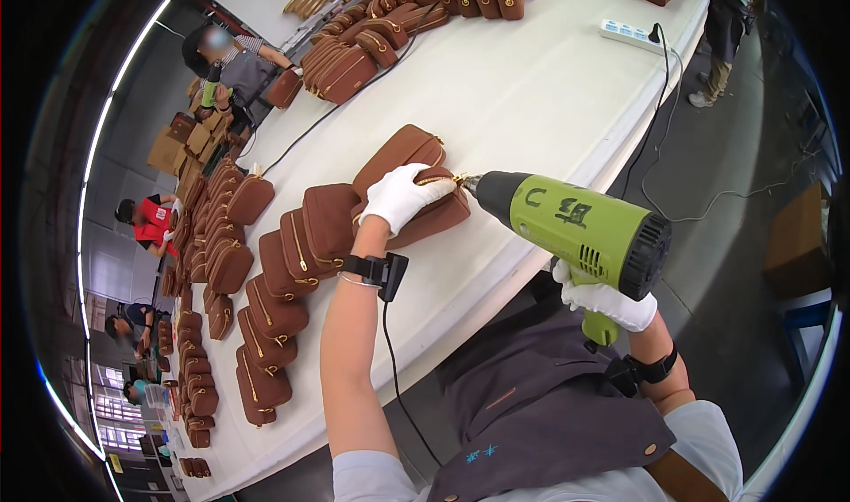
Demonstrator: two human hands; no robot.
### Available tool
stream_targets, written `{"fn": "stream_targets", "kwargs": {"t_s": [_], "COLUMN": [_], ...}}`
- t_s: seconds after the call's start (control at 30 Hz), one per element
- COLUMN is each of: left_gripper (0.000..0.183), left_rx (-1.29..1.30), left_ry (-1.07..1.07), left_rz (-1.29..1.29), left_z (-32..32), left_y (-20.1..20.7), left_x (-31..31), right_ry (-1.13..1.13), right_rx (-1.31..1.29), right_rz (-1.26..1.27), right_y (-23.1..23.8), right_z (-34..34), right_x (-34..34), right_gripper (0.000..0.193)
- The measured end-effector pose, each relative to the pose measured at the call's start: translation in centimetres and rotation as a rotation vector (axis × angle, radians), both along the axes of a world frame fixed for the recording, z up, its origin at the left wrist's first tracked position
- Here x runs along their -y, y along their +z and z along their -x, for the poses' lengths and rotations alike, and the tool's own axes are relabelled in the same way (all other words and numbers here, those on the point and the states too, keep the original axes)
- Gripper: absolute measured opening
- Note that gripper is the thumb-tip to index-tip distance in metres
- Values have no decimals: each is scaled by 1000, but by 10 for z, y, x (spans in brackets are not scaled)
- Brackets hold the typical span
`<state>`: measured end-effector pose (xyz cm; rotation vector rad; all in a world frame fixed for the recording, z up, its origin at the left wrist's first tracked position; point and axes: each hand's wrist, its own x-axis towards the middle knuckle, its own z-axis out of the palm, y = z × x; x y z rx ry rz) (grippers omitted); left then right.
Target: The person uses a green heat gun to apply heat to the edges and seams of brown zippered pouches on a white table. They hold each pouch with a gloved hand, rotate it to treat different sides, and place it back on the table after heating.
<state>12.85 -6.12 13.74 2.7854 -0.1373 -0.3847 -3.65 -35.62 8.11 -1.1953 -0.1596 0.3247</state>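
Observation:
My right hand (pixel 611 303), in a white glove, is wrapped round the handle of a green heat gun (pixel 567 223). Its metal nozzle points left, right by the gold zipper end of a brown zippered pouch (pixel 447 214). My left hand (pixel 396 199), also gloved in white, is closed on the top of that pouch and steadies it on the table. Behind it lies another brown pouch (pixel 398 155). A row of similar brown pouches (pixel 301 236) leans together to the left of my left wrist.
The long white table (pixel 522 86) carries many more brown pouches (pixel 341 73) along its far side. A white power strip (pixel 630 33) with a black plug sits at the right edge, its cable hanging down. Co-workers (pixel 239 64) stand across the table. A cardboard box (pixel 797 241) is at right.

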Motion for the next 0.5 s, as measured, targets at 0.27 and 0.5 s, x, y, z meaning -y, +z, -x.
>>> {"fn": "stream_targets", "kwargs": {"t_s": [0.27, 0.5], "left_gripper": [70, 71], "left_rx": [9, 175], "left_ry": [-134, -136], "left_rz": [135, -43], "left_z": [-1, 15], "left_y": [-6, -7], "left_x": [-23, -5], "right_ry": [28, 56], "right_rx": [10, 188], "right_rz": [-33, -64], "right_y": [-4, -4], "right_z": [3, 2], "right_x": [-1, -11], "right_gripper": [41, 40]}}
